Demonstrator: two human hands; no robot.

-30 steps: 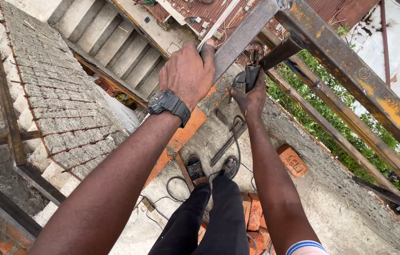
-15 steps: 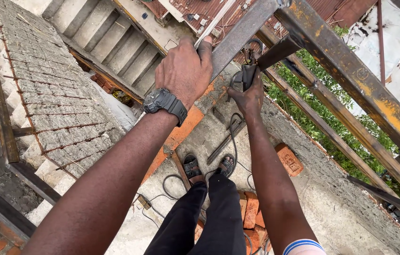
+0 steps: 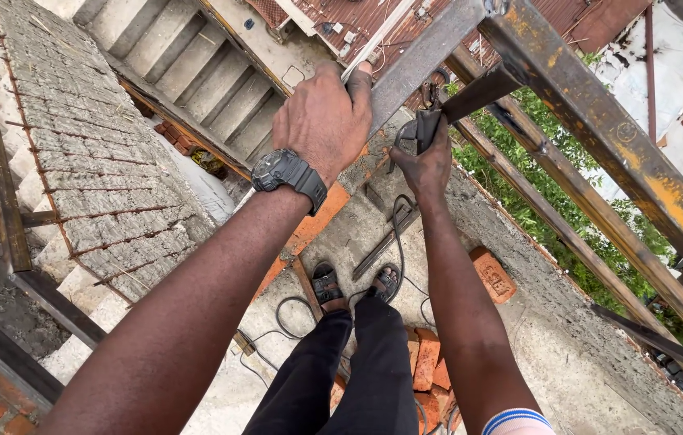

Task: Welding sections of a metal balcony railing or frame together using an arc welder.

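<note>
Gripping a grey steel bar (image 3: 422,60), the left hand (image 3: 321,121) is closed around its lower end, a black watch (image 3: 289,173) on the wrist. The bar's long axis runs from near left up to far right. Right of it, the right hand (image 3: 426,157) is closed on a dark electrode holder (image 3: 422,129), pointed up at a short cross piece (image 3: 482,89). One rusty beam (image 3: 615,153) slants down to the right. Below: two sandalled feet (image 3: 353,286), one loose brick (image 3: 493,274).
</note>
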